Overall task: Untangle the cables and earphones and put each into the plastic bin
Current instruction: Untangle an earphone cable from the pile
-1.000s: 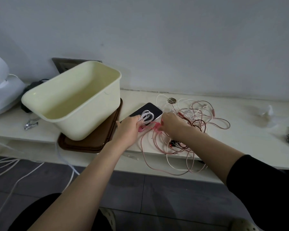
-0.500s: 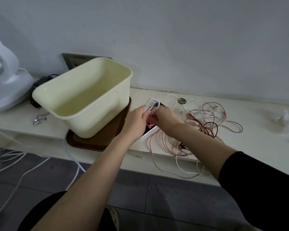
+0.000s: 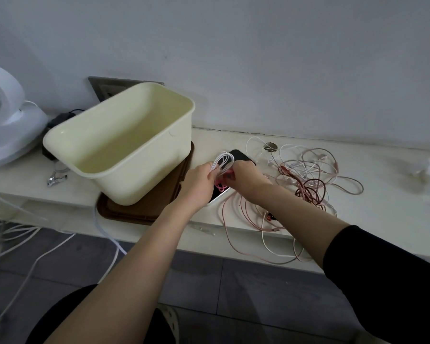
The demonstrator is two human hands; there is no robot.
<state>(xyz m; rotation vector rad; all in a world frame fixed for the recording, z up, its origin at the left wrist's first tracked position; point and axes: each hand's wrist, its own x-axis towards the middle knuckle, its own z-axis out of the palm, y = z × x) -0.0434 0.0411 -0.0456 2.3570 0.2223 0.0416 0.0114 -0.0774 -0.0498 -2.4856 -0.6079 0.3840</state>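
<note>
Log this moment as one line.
left hand: grips coiled white cable | right hand: pinches pink cord | bin: looks empty | tangle: on shelf

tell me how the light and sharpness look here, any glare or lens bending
Head view: dim, flat light; the wide lens bows the ledge; the phone glints at its near edge beside the left hand; the white cable coil is sharp, the white scrap far right is soft.

Dim, soft, even light; wide-angle bending at edges; slightly soft focus.
</note>
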